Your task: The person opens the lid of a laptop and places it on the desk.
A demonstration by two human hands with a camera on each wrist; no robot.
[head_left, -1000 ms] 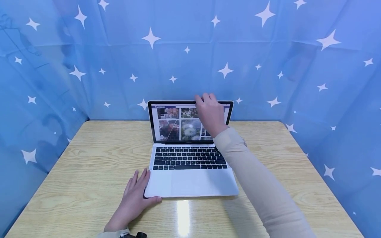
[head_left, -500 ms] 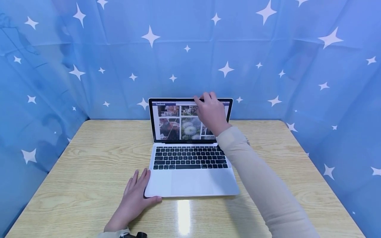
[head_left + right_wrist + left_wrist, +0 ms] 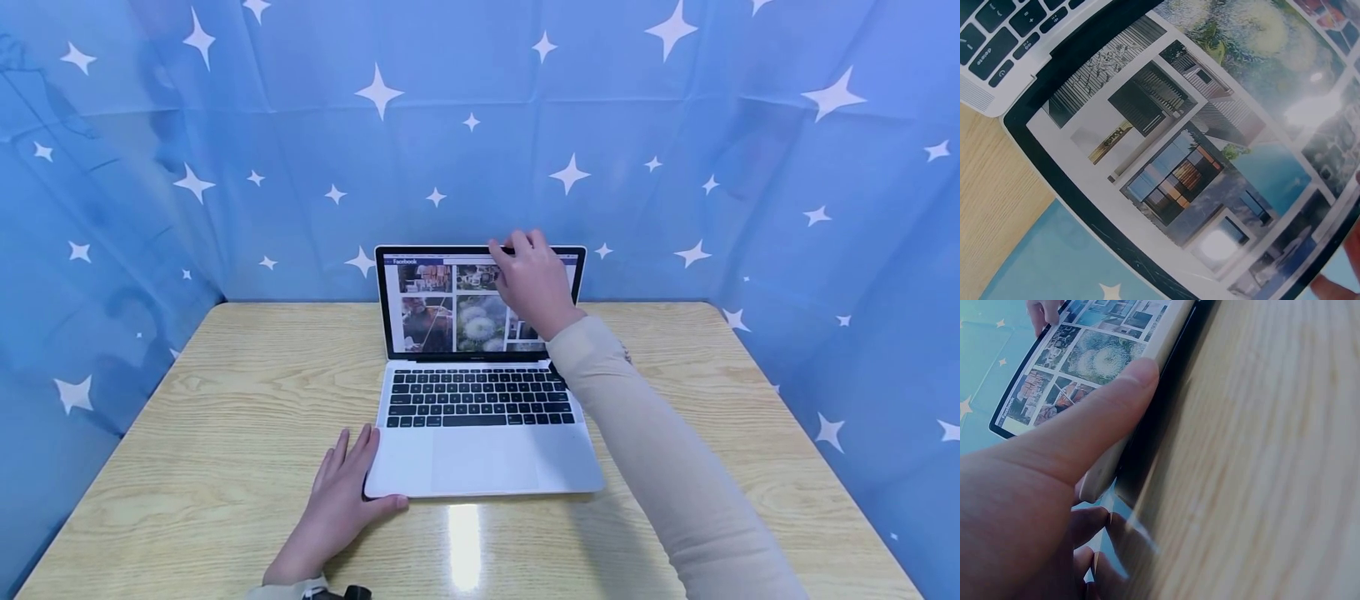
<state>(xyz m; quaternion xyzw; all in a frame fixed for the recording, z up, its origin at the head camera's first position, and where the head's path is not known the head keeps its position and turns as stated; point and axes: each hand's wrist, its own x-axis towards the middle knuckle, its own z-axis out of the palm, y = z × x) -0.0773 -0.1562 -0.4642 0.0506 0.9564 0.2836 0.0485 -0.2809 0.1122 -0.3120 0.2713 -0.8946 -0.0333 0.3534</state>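
A silver laptop [image 3: 483, 467] with black keys lies on the wooden table, its screen [image 3: 427, 321] raised and lit with a page of photos. My right hand [image 3: 536, 287] grips the screen's top edge right of centre, fingers over the rim; in the right wrist view only some fingertips [image 3: 1335, 289] show at that edge. My left hand [image 3: 337, 500] braces the base's front left corner. Its thumb [image 3: 1110, 409] lies straight against the front edge, and the other fingers stretch along the left side, partly hidden by the thumb in the left wrist view.
The wooden table [image 3: 225, 417] reaches back to a blue curtain [image 3: 300, 142] with white stars, which also hangs at both sides. A dark band and small black device [image 3: 356, 592] sit at the left wrist. The right sleeve [image 3: 660, 450] crosses over the laptop's right side.
My right hand has tilted the screen slightly farther back, so its top edge sits a little higher in the head view. Most of this came in the first half second. The left hand stays put.
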